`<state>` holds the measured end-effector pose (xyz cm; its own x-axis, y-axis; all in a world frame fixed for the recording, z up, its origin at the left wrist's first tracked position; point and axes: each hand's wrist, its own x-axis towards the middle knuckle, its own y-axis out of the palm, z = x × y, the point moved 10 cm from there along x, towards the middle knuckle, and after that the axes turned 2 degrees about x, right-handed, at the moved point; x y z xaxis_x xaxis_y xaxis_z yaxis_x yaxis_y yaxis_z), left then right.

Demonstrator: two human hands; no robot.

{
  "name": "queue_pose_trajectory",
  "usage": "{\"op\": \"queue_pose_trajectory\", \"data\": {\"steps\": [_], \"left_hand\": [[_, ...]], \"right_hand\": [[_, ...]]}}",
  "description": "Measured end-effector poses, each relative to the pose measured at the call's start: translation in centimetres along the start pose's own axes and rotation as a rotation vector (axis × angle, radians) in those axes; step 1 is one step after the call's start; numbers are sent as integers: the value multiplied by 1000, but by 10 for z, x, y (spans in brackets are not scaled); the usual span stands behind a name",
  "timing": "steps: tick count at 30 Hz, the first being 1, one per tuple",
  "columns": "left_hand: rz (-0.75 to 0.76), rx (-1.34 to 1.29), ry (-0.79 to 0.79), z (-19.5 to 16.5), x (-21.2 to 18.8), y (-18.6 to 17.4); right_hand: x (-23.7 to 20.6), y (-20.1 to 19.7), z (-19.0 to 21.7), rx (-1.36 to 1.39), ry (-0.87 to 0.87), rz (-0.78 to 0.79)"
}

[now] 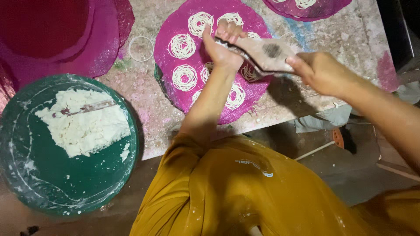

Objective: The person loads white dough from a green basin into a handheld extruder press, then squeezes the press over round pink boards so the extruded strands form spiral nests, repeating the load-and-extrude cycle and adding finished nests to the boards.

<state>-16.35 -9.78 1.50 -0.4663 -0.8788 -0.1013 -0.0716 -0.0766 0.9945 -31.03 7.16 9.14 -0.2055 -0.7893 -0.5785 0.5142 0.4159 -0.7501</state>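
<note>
Over the middle of the table's far half, your left hand is closing around one end of the wooden noodle press, fingers curled over the top and thumb beneath, while your right hand is gripping the opposite end, fist wrapped tight. You are holding the press just above the magenta round mat. It is looking stiff and solid — wood and metal, probably with some weight once loaded — so you are taking it well by both ends, where the handles give purchase. Its long axis is running left to right across the table, tilting slightly down toward your right hand, and its flat upper face with the dark spot is turning toward you.

Below it, white noodle coils are lying in rings on the mat — soft, fragile, easily smeared. Toward the table's near left corner, a green round tray is carrying a block of white dough, soft and sticky-looking.
</note>
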Motion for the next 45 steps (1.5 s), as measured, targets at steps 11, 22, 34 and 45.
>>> {"op": "queue_pose_trajectory", "data": {"steps": [11,22,34,45], "left_hand": [[-129,103,59,-18,4,1],[-186,485,-228,-2,7,9],[94,1634,-297,11,-22,-51],[-88,2028,386,-133,-127,21]], "right_hand": [[4,-1,16,29,-48,-25],[6,-34,11,164,-331,-274],[3,-39,-14,333,-406,-511],[-32,59,-142,799,-211,-865]]}}
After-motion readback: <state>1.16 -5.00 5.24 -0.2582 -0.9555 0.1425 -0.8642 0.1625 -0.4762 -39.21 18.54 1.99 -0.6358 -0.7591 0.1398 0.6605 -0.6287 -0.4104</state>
